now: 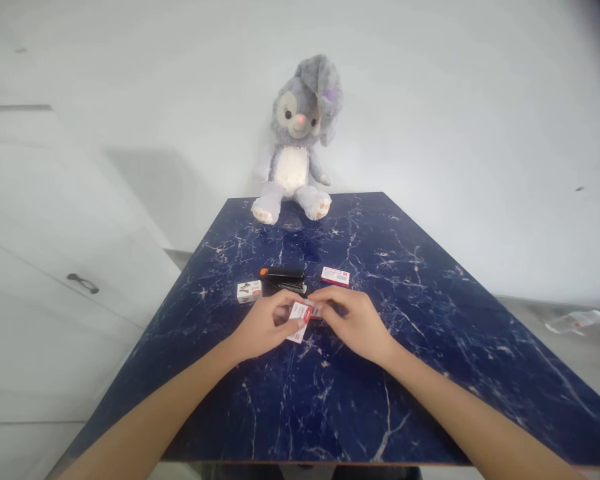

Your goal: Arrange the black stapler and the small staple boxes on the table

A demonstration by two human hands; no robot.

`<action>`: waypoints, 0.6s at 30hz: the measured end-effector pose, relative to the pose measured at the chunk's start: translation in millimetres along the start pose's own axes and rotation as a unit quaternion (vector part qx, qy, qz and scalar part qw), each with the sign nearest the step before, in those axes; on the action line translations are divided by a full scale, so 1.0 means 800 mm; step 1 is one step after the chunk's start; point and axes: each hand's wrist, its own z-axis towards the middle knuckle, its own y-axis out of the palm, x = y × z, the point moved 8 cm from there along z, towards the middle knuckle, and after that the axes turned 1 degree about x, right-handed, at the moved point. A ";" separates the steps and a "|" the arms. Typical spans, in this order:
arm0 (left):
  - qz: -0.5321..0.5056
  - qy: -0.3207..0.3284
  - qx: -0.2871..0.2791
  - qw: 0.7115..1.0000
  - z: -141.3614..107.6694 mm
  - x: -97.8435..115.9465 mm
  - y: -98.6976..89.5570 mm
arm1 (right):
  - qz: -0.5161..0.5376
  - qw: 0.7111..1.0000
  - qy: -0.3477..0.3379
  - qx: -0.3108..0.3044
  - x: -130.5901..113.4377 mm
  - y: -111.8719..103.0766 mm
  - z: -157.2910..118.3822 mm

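Observation:
A small white and red cardboard box [297, 333] is held tilted above the table, with my left hand [263, 327] closed on it, thumb across its front. At the box's upper right end my right hand [357, 323] is closed in a pinch; a narrow greyish piece shows between its fingers and the box, too small to make out. Just beyond my hands lies a black stapler [283, 274] with an orange end. Left of it stands a small white box [249, 291] with a dark printed picture. To the right is a flat white and red box [335, 276].
A grey plush rabbit [293, 168] sits at the far edge of the dark blue marbled table [360, 420], against the white wall. White cabinet doors with a dark handle [83, 283] are on the left. Clear plastic packaging [580, 322] lies beyond the table at the right.

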 end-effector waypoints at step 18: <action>0.398 0.138 0.211 0.882 0.011 0.010 -0.089 | -0.127 0.980 0.137 -0.069 0.074 -0.025 0.011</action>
